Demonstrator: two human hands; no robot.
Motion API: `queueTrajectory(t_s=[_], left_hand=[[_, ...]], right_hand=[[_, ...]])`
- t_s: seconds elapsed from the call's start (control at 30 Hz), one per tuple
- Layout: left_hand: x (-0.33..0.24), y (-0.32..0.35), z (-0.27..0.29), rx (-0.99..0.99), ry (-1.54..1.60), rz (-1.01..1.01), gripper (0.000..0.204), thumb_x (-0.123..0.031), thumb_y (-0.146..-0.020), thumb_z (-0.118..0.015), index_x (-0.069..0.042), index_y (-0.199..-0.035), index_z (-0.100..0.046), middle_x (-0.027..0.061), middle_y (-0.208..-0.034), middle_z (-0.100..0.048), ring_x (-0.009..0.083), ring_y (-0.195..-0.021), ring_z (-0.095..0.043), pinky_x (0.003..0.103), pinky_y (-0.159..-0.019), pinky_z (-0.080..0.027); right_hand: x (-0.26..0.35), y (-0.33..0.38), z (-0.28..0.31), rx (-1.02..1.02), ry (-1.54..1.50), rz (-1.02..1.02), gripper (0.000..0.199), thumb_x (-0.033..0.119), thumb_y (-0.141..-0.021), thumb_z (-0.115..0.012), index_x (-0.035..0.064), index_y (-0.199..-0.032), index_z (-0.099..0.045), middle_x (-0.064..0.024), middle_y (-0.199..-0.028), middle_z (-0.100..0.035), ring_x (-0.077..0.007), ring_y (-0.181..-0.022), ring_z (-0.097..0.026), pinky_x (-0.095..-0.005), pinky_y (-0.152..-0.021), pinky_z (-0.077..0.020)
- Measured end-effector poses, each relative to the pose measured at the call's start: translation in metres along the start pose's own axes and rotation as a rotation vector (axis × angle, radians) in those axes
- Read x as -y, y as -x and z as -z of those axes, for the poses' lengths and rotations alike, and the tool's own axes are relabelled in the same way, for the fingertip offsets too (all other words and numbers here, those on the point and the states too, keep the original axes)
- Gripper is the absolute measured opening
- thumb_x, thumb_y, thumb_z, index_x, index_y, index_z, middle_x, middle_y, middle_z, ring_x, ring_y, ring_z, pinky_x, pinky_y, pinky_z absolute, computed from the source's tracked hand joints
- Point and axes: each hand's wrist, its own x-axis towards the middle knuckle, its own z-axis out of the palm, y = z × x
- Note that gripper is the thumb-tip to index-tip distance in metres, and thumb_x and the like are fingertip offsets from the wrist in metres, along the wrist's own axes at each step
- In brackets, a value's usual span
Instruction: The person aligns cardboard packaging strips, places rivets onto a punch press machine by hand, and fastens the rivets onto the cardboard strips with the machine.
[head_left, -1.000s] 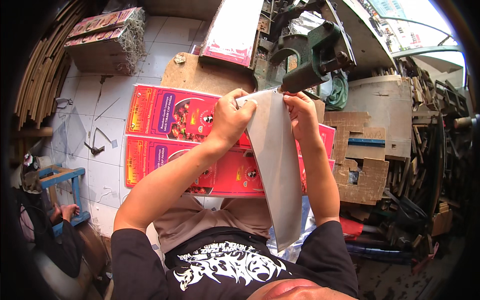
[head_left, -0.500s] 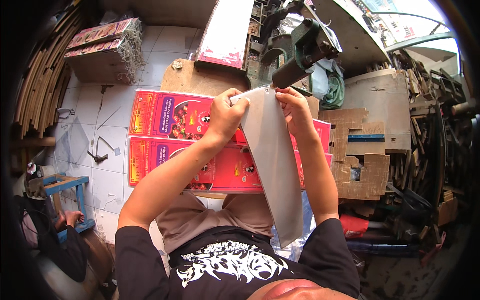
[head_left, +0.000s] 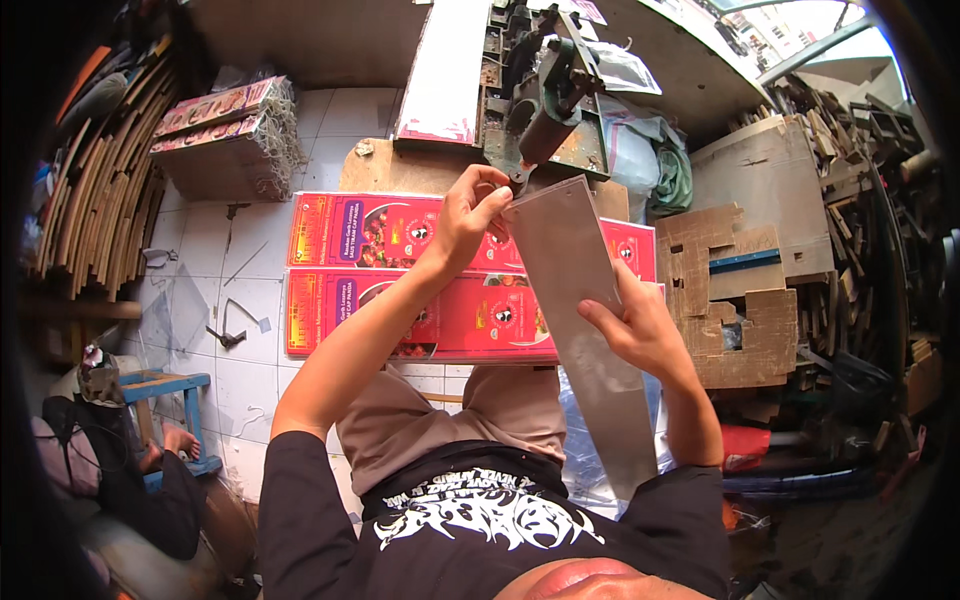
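Note:
A long, flat grey strip (head_left: 580,270) slants from the dark green hand press (head_left: 545,130) down toward my lap. My left hand (head_left: 470,220) is closed at the strip's upper left corner, with thumb and fingertips right beside the press's lower tip. Farther down, my right hand (head_left: 645,330) grips the strip's right edge, thumb on top and fingers partly hidden beneath. Under my forearms lie two red printed panels (head_left: 450,312) with food pictures, side by side on a wooden board (head_left: 400,172). The strip covers part of both.
Beyond the board stands a white sheet with a pink edge (head_left: 440,80), left of the press. Cut cardboard (head_left: 745,340) lies at right, near piled wood scraps. Bundled printed panels (head_left: 220,130) and stacked wooden slats (head_left: 105,190) are at left. Another person's foot (head_left: 180,440) rests by a blue stool (head_left: 190,400).
My right hand has slid from the strip's top corner down its right edge. The strip's upper end has shifted right and away from the press tip. My left hand stays at the corner.

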Motion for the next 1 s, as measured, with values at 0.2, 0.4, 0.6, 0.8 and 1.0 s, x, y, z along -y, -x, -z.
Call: queueTrajectory(t_s=[0.2, 0.4, 0.6, 0.8, 1.0], left_hand=[[-0.059, 0.024, -0.021, -0.061, -0.096, -0.102, 0.043, -0.034, -0.104, -0.053, 0.004, -0.124, -0.055, 0.0110, -0.104, -0.064, 0.0169, -0.090, -0.064, 0.033, -0.086, -0.054], [-0.093, 0.120, -0.047, 0.311, -0.057, -0.064, 0.074, -0.054, -0.096, -0.062, 0.005, -0.139, -0.047, 0.0147, -0.122, -0.061, 0.0209, -0.107, -0.067, 0.039, -0.090, -0.057], [-0.081, 0.166, -0.045, 0.070, 0.237, 0.150, 0.028, -0.012, -0.103, -0.056, 0.001, -0.128, -0.059, 0.0089, -0.114, -0.068, 0.0143, -0.105, -0.065, 0.031, -0.093, -0.054], [-0.074, 0.180, -0.033, 0.004, 0.380, 0.164, 0.038, -0.012, -0.100, -0.057, 0.003, -0.135, -0.055, 0.0118, -0.123, -0.066, 0.0160, -0.109, -0.064, 0.032, -0.097, -0.052], [-0.053, 0.193, -0.022, 0.004, 0.386, 0.157, 0.045, -0.011, -0.098, -0.061, 0.004, -0.139, -0.051, 0.0115, -0.125, -0.065, 0.0161, -0.113, -0.062, 0.033, -0.099, -0.050]], right_hand=[[0.047, 0.061, 0.004, -0.265, 0.756, 0.341, 0.050, -0.001, -0.082, -0.063, -0.0044, -0.131, -0.051, -0.0214, -0.103, -0.069, -0.0300, -0.071, -0.071, -0.0404, -0.058, -0.0534], [0.064, 0.074, -0.036, -0.419, 1.281, 0.536, 0.051, 0.013, -0.087, -0.060, 0.0050, -0.137, -0.060, -0.0138, -0.134, -0.066, -0.0083, -0.054, -0.048, -0.0231, -0.048, -0.0378], [0.068, 0.074, -0.073, -0.379, 1.123, 0.659, 0.043, 0.011, -0.084, -0.063, 0.0035, -0.125, -0.068, -0.0143, -0.134, -0.065, -0.0128, -0.061, -0.050, -0.0256, -0.051, -0.0378], [0.049, 0.081, -0.050, -0.221, 0.490, 0.529, 0.063, 0.029, -0.081, -0.079, 0.0027, -0.134, -0.059, -0.0212, -0.133, -0.058, -0.0362, -0.106, -0.060, -0.0468, -0.093, -0.0485], [-0.017, 0.104, -0.062, -0.116, -0.293, -0.016, 0.046, 0.010, -0.098, -0.065, -0.0003, -0.140, -0.052, -0.0156, -0.109, -0.071, -0.0152, -0.081, -0.068, -0.0283, -0.076, -0.0536]])
